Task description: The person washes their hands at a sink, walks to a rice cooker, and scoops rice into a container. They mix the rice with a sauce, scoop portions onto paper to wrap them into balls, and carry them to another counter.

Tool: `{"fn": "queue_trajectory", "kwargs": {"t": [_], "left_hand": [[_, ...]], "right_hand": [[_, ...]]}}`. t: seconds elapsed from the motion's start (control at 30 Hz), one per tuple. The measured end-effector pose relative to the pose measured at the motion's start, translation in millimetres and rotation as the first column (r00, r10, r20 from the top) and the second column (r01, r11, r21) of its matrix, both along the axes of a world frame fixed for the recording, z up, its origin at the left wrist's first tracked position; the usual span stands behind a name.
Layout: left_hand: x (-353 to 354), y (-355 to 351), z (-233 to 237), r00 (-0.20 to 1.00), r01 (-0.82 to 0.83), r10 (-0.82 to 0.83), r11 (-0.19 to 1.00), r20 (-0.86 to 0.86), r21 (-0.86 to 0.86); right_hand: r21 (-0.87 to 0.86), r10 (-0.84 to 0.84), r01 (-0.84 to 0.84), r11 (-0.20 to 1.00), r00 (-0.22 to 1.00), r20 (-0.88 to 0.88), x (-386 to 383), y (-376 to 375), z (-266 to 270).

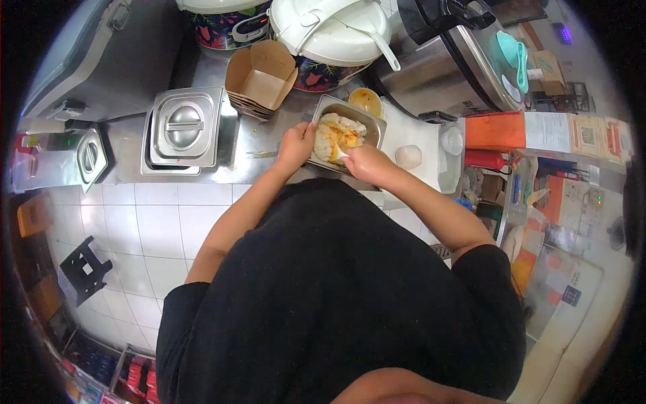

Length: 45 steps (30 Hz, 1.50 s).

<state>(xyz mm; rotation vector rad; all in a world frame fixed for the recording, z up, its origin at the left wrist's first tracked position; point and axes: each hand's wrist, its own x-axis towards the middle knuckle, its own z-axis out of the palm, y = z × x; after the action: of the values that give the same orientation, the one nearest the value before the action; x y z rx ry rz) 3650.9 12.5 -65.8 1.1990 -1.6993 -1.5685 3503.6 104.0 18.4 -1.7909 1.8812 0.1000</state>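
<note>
A rectangular metal pan (379, 132) sits on the counter, holding white rice (331, 135) streaked with an orange-yellow sauce. My left hand (296, 145) grips the pan's left edge, fingers closed on the rim. My right hand (367, 163) is closed around the handle of a white utensil (342, 153) whose far end is in the rice. Just behind the pan's right corner stands a round tub of yellow sauce (365, 101). A round whitish item (408, 157) lies to the right of my right hand.
Stacked brown paper trays (261, 79) stand behind my left hand. Farther left is a lidded metal container (184, 126). White-lidded cookers (330, 30) and a large steel pot (437, 74) line the back. A clear cup (451, 140) stands at the right.
</note>
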Motion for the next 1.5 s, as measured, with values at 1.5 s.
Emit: {"fn": "queue_trajectory", "kwargs": {"t": [1.5], "left_hand": [[4.5,9.1,-6.4,1.000,-0.016,0.017,0.999,-0.013,0.028]], "right_hand": [[0.975,-0.731,0.180,0.129,-0.647,0.216,-25.7,58.6,-2.6]]}}
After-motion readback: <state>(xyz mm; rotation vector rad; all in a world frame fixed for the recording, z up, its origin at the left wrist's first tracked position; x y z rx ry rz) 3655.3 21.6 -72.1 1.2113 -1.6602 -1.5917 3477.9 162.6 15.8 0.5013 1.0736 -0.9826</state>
